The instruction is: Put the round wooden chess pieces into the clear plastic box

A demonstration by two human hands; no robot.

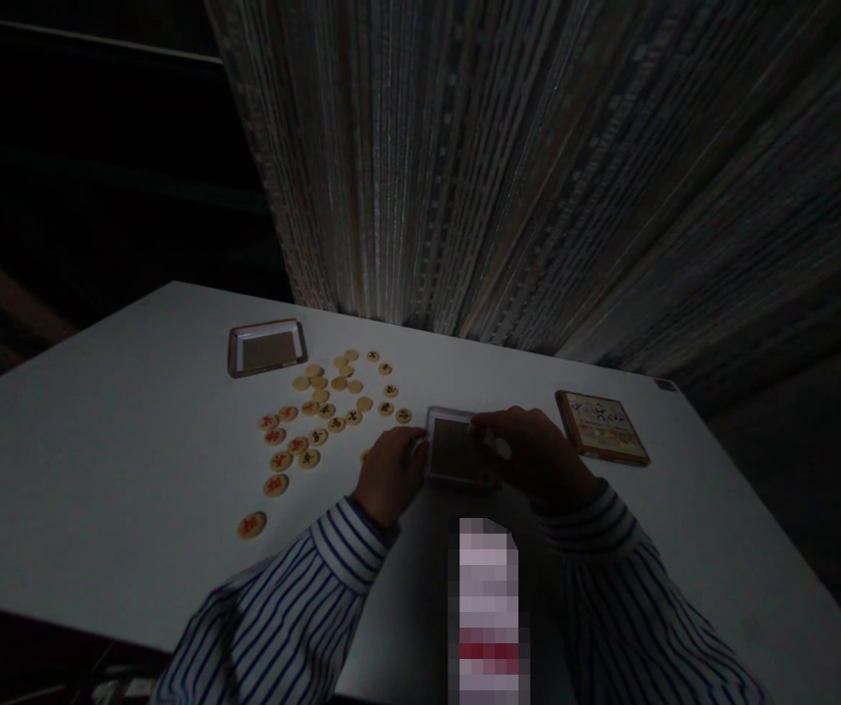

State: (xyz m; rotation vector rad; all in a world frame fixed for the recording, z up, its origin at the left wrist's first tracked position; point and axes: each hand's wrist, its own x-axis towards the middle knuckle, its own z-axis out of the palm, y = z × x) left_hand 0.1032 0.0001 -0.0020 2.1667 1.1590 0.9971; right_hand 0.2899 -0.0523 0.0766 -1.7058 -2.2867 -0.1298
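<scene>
A small shallow tray (451, 450) with a pale rim and brown bottom sits in front of me, between both hands. My left hand (391, 478) is closed on its left edge, thumb and fingers at the rim. My right hand (537, 455) reaches over the tray's right side with bent fingers, closed at that edge; the fingertips are dark and partly hidden. Left of the tray lie several loose, round wooden Chinese chess pieces (298, 446), some with red characters, some with black, others plain side up. One piece is partly covered by my left hand.
A second similar tray (268, 351) stands at the back left of the white table (133, 431). On the right lies a flat box lid with printed writing (605, 428). A string curtain (420, 176) hangs behind the table. A pixelated patch covers the front middle.
</scene>
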